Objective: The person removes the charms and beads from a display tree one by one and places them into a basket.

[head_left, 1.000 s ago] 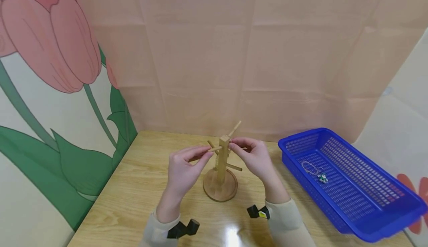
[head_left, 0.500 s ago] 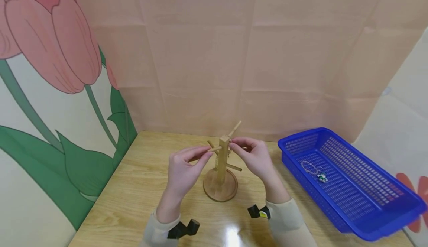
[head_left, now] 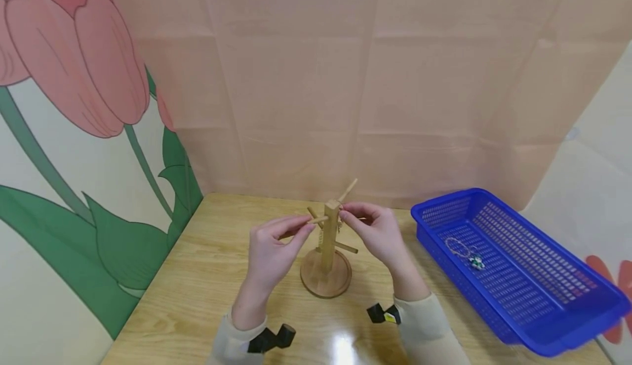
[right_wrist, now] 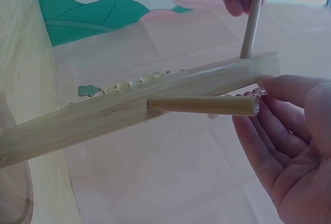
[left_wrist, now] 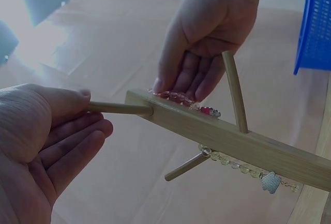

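A wooden peg stand with a square post and round base stands upright on the table. My left hand pinches the end of its upper left peg between thumb and forefinger. Behind the post top, my right hand pinches a pink beaded bracelet with a red and silvery charm. This bracelet hangs along the post's far side and is partly hidden in the head view. A pale yellow beaded bracelet with a light green charm hangs from a lower peg.
To the right, a blue plastic basket holds another bracelet with green and white pieces. Pale pink cloth hangs behind the wooden table. A tulip-painted wall rises on the left.
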`<state>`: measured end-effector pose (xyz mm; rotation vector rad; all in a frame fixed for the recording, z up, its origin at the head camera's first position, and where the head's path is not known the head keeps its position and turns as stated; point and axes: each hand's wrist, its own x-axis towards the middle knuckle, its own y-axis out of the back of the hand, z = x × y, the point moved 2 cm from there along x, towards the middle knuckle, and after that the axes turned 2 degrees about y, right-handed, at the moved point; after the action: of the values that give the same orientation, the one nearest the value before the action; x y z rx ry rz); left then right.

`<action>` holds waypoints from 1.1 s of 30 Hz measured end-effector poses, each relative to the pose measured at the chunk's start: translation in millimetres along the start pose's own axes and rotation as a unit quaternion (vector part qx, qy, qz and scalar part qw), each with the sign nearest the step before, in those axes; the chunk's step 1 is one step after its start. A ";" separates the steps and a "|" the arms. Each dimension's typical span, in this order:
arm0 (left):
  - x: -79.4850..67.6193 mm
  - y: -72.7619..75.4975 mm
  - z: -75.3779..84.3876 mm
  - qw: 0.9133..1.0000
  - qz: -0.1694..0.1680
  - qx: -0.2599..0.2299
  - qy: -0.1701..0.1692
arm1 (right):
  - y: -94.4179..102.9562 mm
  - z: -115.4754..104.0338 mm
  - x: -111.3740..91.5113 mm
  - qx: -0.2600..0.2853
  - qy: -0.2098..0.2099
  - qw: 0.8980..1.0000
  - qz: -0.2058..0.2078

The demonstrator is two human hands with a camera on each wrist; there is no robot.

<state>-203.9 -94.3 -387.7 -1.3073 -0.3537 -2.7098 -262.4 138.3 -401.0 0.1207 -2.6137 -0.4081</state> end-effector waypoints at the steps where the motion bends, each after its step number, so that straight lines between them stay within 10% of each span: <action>1: 0.1 0.1 0.2 1.000 0.000 0.000 0.000 | -0.4 0.2 0.1 0.001 0.001 1.000 0.001; 33: -0.3 0.8 -1.4 1.000 0.000 0.005 0.002 | 15.6 -7.4 7.2 -0.024 0.006 0.999 0.041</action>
<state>-204.6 -95.4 -388.6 -1.2978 -0.3657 -2.7071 -265.3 150.1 -386.7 -0.0009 -2.5843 -0.4393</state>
